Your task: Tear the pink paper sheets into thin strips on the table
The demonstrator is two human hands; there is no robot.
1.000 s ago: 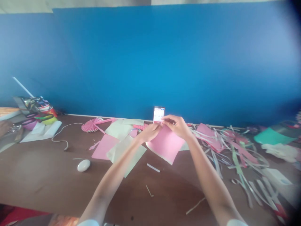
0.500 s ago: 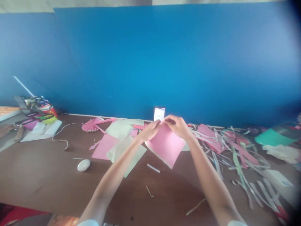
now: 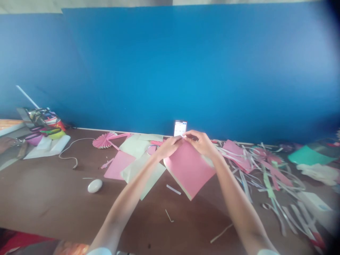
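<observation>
A sheet of pink paper (image 3: 190, 170) with a pale edge hangs from my fingers over the middle of the table. My left hand (image 3: 169, 147) pinches its top corner from the left. Close beside it, my right hand (image 3: 198, 140) grips the same corner from the right, the fingertips of both hands nearly meeting. Just behind the fingertips stands a phone (image 3: 180, 128) with a lit screen, its lower part covered by my hands. Pale green sheets (image 3: 148, 173) and another pink sheet (image 3: 119, 165) lie left of my left forearm.
A folded pink paper fan (image 3: 103, 140), a white oval object (image 3: 95, 186) and a white cable (image 3: 66, 153) lie on the left. Paper strips (image 3: 245, 184) and pink pieces pile up on the right. At the far left, a person's hand (image 3: 6, 144) is near scissors.
The pink sheet's lower corner has swung down toward me, so more of its face shows. Both hands stay at the top corner.
</observation>
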